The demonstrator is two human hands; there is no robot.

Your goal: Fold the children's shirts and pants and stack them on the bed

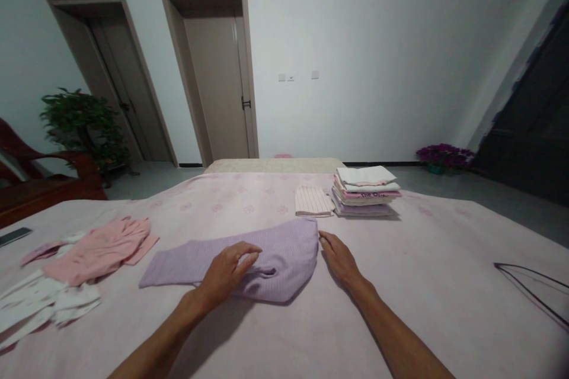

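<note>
A lilac ribbed garment (284, 251) lies partly folded on the pink bed sheet (400, 296) in front of me. My left hand (227, 269) rests flat on the garment's near middle, fingers stretched out towards the right. My right hand (340, 257) lies open on the sheet at the garment's right edge, its fingertips touching the fabric. Neither hand grips anything.
A stack of folded clothes (365, 190) and a small striped folded piece (313, 201) sit beyond the garment. A pink garment (100, 251) and white clothes (48, 302) lie loose at the left. A dark wire hanger (533, 287) lies at the right, a phone (14, 236) at the far left.
</note>
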